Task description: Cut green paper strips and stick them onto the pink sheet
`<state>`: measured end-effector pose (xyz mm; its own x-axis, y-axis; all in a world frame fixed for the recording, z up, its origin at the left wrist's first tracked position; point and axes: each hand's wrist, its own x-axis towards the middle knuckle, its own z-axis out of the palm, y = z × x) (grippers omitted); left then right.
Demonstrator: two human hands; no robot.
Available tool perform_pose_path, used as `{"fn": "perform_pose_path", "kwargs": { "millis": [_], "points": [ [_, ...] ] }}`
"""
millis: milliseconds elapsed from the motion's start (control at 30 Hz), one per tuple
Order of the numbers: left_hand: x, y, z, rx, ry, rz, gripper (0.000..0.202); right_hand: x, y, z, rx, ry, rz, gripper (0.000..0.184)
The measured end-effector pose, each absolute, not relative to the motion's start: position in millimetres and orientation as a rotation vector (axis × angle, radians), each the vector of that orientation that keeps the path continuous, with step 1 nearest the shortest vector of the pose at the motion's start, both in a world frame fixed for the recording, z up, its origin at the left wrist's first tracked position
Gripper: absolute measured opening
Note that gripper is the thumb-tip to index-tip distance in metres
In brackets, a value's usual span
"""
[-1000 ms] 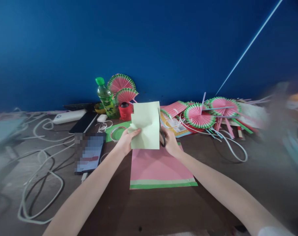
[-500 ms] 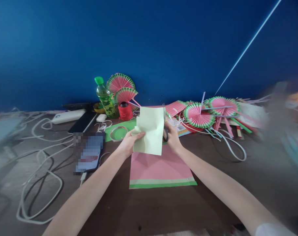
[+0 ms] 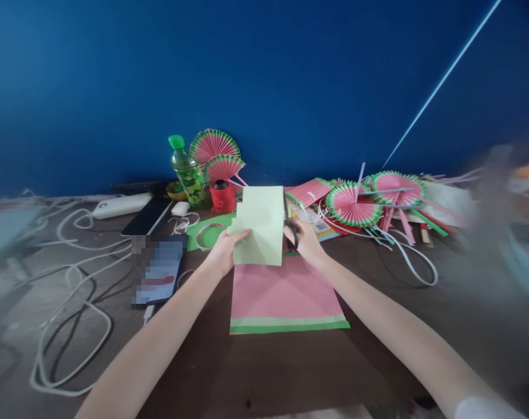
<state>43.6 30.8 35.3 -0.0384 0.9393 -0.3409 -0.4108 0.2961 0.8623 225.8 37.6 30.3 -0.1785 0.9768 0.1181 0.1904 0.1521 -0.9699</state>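
My left hand (image 3: 226, 249) pinches the left edge of a pale green sheet of paper (image 3: 261, 224), its thumb lying on the near face. The sheet is held up above the table, with a stepped upper left edge. At its right edge, my right hand (image 3: 305, 240) is closed round the dark handles of scissors (image 3: 293, 234). The scissors' blades point up and away along that edge; how far they are open is unclear. Under the hands lies a pink sheet of paper (image 3: 286, 291) with pale and dark green strips along its near edge.
Folded pink-and-green paper fans (image 3: 354, 205) lie at the back right. A green-capped bottle (image 3: 185, 174) and a red roll (image 3: 223, 196) stand at the back left. A phone (image 3: 162, 270) and white cables (image 3: 72, 326) are on the left. A tape ring (image 3: 209, 236) rests on green paper.
The pale green sheet has shifted slightly left and up, and now looks flatter. My left hand moved left with it. The scissors show more clearly beside its right edge.
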Motion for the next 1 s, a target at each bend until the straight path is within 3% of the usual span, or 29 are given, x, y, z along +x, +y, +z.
{"fn": "perform_pose_path", "kwargs": {
  "millis": [100,200,333,567,767,1000],
  "points": [
    [36,39,37,0.560,1.166,1.332,0.019,235,45,40,-1.221,-1.514,1.273,0.024],
    [27,46,33,0.608,1.210,1.408,0.025,254,56,54,-1.277,-1.545,1.198,0.032],
    [19,51,27,0.887,1.284,1.457,0.036,294,70,68,-1.456,-1.747,0.843,0.032],
    [9,54,37,1.569,1.671,1.306,0.020,351,84,61,-2.084,-1.972,0.152,0.049],
    [5,70,44,1.893,1.733,1.179,0.036,360,85,60,-2.304,-2.076,0.078,0.042],
    [32,104,45,2.065,1.596,1.020,0.055,354,82,58,-2.264,-2.036,0.073,0.030]
  ]
}}
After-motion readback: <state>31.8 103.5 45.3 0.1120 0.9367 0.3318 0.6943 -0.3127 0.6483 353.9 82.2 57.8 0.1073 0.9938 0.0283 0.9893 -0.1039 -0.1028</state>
